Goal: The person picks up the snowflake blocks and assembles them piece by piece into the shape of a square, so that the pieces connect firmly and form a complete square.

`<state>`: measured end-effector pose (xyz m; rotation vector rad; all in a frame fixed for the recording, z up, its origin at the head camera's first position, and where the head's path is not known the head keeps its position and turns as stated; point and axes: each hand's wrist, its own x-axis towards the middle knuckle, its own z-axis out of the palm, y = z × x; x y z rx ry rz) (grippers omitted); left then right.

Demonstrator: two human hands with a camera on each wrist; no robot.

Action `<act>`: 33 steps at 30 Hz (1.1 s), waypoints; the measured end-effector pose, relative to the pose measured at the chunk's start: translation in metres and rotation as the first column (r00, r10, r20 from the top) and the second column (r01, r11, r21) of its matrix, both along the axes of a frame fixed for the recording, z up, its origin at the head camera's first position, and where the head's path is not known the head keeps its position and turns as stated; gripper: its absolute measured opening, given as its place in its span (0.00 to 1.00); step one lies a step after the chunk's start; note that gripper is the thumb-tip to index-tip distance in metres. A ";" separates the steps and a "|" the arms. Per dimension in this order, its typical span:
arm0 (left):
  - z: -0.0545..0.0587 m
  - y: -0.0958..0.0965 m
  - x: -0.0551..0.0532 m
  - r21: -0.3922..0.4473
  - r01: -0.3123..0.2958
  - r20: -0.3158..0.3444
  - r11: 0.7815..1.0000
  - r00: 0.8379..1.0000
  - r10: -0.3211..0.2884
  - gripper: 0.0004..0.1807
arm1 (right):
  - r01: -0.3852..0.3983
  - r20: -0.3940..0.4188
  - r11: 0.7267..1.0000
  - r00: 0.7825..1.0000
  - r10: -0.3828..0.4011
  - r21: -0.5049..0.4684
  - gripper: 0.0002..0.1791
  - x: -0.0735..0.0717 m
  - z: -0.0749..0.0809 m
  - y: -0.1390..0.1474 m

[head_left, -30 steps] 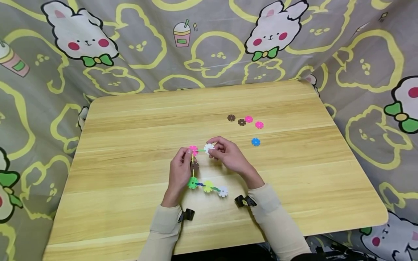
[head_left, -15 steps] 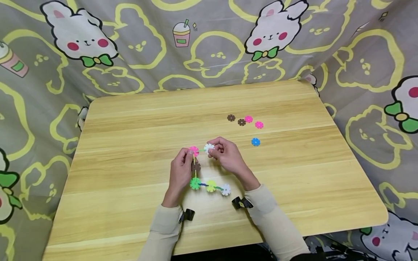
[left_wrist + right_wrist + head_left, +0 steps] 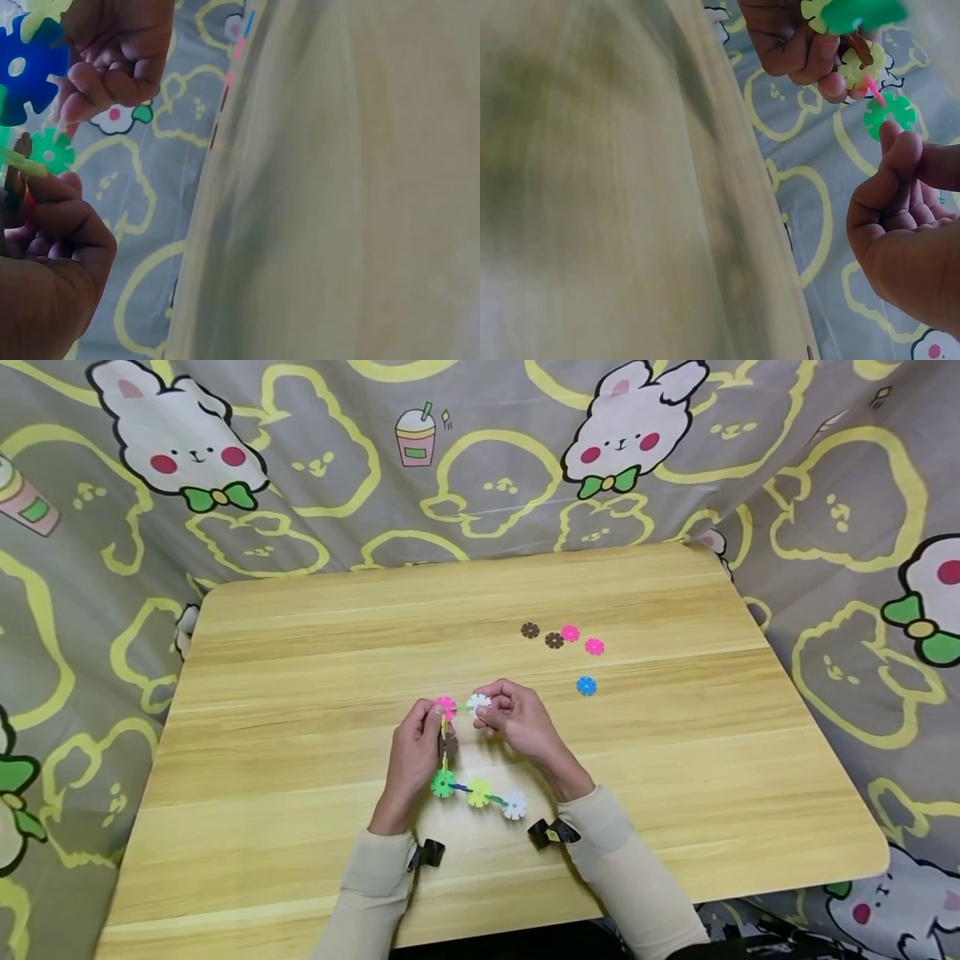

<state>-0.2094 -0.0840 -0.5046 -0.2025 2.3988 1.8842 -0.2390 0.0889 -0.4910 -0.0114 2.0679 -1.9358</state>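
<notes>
The left hand [image 3: 414, 743] is clamping thumb and finger on the pink corner disc [image 3: 447, 707] of the slotted-disc chain [image 3: 443, 783], partly blocking its brown disc [image 3: 451, 745]. The right hand [image 3: 521, 718] is pinching the white end disc [image 3: 477, 702]. From that hand, a blue disc [image 3: 587, 686] is lying at two o'clock, two loose brown discs [image 3: 554, 641] and two loose pink discs [image 3: 595, 647] around one. The printed curtain [image 3: 495, 460] is hanging at twelve, past the wood-grain table [image 3: 300, 677].

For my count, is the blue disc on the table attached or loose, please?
Loose: the blue disc lies on the table, touching nothing else.
</notes>
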 end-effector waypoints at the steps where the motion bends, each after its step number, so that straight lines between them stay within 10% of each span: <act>1: 0.000 0.000 0.000 0.008 0.003 0.004 1.000 1.000 -0.003 0.15 | 0.004 -0.001 1.000 1.000 -0.004 0.004 0.12 0.000 0.000 0.000; 16: -0.001 -0.006 0.000 -0.073 0.058 -0.073 0.996 0.995 -0.064 0.18 | -0.035 -0.020 0.997 0.999 0.036 0.068 0.16 0.003 0.001 -0.003; 27: -0.001 -0.004 -0.004 -0.195 0.135 -0.311 0.971 0.931 -0.192 0.19 | -0.057 -0.116 0.992 0.991 0.070 0.112 0.11 0.006 0.009 -0.005; 33: 0.000 -0.002 -0.003 -0.133 0.099 -0.284 0.986 0.949 -0.134 0.15 | -0.109 -0.150 0.987 0.981 0.126 0.119 0.11 0.006 0.010 -0.004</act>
